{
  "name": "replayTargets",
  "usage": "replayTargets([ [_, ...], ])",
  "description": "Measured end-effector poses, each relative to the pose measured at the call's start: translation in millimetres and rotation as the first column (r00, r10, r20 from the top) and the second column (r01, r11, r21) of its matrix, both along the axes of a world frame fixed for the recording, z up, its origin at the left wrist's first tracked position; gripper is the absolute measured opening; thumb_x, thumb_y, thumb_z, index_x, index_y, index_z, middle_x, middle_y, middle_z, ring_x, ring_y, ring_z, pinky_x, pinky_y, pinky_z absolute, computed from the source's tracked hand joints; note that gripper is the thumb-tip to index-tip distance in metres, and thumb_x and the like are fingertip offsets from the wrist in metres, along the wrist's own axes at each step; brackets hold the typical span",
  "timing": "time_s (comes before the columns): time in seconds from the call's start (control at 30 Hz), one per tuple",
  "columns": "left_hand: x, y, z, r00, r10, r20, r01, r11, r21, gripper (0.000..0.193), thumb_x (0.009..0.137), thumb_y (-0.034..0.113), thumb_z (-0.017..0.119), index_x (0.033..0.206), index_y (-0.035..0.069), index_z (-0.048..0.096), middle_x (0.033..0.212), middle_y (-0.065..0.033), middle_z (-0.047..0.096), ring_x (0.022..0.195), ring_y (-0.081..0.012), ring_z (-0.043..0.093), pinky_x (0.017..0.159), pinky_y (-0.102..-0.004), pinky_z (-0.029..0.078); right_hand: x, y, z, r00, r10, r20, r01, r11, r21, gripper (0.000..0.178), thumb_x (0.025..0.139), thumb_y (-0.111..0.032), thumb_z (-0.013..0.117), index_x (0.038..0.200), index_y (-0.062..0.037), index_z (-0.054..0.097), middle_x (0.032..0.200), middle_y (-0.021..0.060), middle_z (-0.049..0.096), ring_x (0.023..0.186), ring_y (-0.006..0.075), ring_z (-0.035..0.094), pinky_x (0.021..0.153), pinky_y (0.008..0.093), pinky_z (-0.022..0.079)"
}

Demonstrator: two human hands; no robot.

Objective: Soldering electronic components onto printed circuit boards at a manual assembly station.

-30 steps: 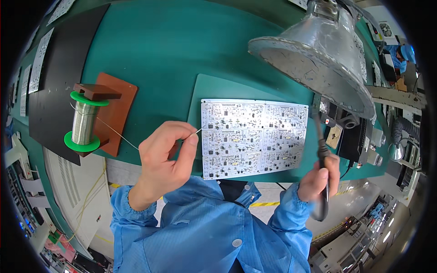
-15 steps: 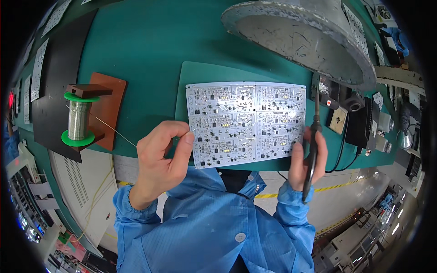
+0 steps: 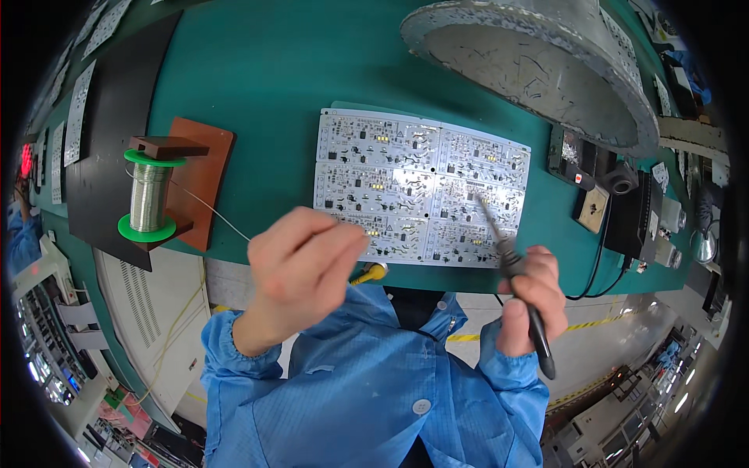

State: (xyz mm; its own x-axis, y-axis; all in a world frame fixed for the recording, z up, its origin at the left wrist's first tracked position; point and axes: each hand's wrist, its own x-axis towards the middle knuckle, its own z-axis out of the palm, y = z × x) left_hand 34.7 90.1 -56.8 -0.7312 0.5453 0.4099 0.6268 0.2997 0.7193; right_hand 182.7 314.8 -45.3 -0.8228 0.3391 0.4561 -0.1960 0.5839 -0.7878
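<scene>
A white panel of printed circuit boards, covered with small components, lies flat on the green mat. Over its near left corner, my left hand is closed in a pinch on a thin solder wire; the fingertips and wire end are hard to make out. The wire runs back to a solder spool with green flanges. My right hand grips a soldering iron by its dark handle. The iron's tip points away from me over the panel's right half; contact cannot be judged.
The spool's brown holder stands at left beside a black board. A large metal hood hangs at far right. Beneath it are a soldering stand, a sponge tray and a black box. A yellow plug sits at the near edge.
The panel has shifted away from me and turned slightly clockwise. My right hand has swung the iron's tip left over the panel. My left hand has moved right, and the yellow plug has become visible.
</scene>
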Motion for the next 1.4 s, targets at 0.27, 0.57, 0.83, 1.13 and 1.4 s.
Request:
replayTargets([
  [0.27, 0, 6, -1, 0.995, -0.092, -0.047, 0.089, 0.994, -0.064, 0.021, 0.065, -0.006, 0.073, 0.084, 0.002, 0.069, 0.075, -0.0078, 0.060, 0.060, -0.0207, 0.059, 0.050, -0.0287, 0.045, -24, -10, 8, 0.979, 0.194, 0.054, -0.185, 0.972, -0.149, 0.020, 0.059, -0.008, 0.066, 0.077, -0.0033, 0.069, 0.059, 0.0055, 0.053, 0.056, 0.0209, 0.049, 0.077, 0.0431, 0.045],
  [0.57, 1, 7, -5, 0.990, -0.123, -0.066, 0.117, 0.989, -0.092, 0.022, 0.064, -0.005, 0.073, 0.084, 0.002, 0.069, 0.074, -0.0075, 0.059, 0.058, -0.0198, 0.058, 0.048, -0.0286, 0.044, -31, -5, 5, 0.968, 0.247, 0.039, -0.231, 0.944, -0.237, 0.018, 0.059, -0.006, 0.065, 0.076, -0.0016, 0.068, 0.056, 0.0060, 0.052, 0.053, 0.0199, 0.047, 0.073, 0.0423, 0.045],
  [0.83, 1, 13, -3, 0.991, -0.118, -0.057, 0.114, 0.991, -0.071, 0.020, 0.064, -0.003, 0.071, 0.082, 0.003, 0.066, 0.074, -0.0051, 0.055, 0.059, -0.0188, 0.058, 0.048, -0.0290, 0.045, -34, 0, 7, 0.962, 0.272, 0.036, -0.254, 0.933, -0.256, 0.017, 0.061, -0.007, 0.064, 0.077, -0.0013, 0.068, 0.055, 0.0049, 0.050, 0.053, 0.0200, 0.046, 0.072, 0.0424, 0.045],
  [1.13, -2, 10, 10, 0.986, -0.156, -0.059, 0.152, 0.986, -0.068, 0.021, 0.062, -0.007, 0.070, 0.081, 0.002, 0.067, 0.075, -0.0081, 0.059, 0.058, -0.0210, 0.059, 0.048, -0.0289, 0.045, -30, 3, 8, 0.976, 0.216, 0.004, -0.209, 0.948, -0.240, 0.013, 0.067, -0.010, 0.067, 0.077, -0.0022, 0.068, 0.055, 0.0039, 0.049, 0.054, 0.0193, 0.044, 0.073, 0.0430, 0.045],
  [1.4, 9, 31, 6, 0.977, -0.184, -0.103, 0.177, 0.981, -0.077, 0.022, 0.060, -0.003, 0.075, 0.081, 0.002, 0.068, 0.072, -0.0068, 0.058, 0.057, -0.0204, 0.059, 0.047, -0.0289, 0.045, -10, 11, 14, 0.996, 0.089, 0.018, -0.085, 0.984, -0.157, 0.011, 0.071, -0.014, 0.070, 0.076, -0.0041, 0.067, 0.056, 0.0034, 0.048, 0.055, 0.0183, 0.043, 0.073, 0.0435, 0.045],
])
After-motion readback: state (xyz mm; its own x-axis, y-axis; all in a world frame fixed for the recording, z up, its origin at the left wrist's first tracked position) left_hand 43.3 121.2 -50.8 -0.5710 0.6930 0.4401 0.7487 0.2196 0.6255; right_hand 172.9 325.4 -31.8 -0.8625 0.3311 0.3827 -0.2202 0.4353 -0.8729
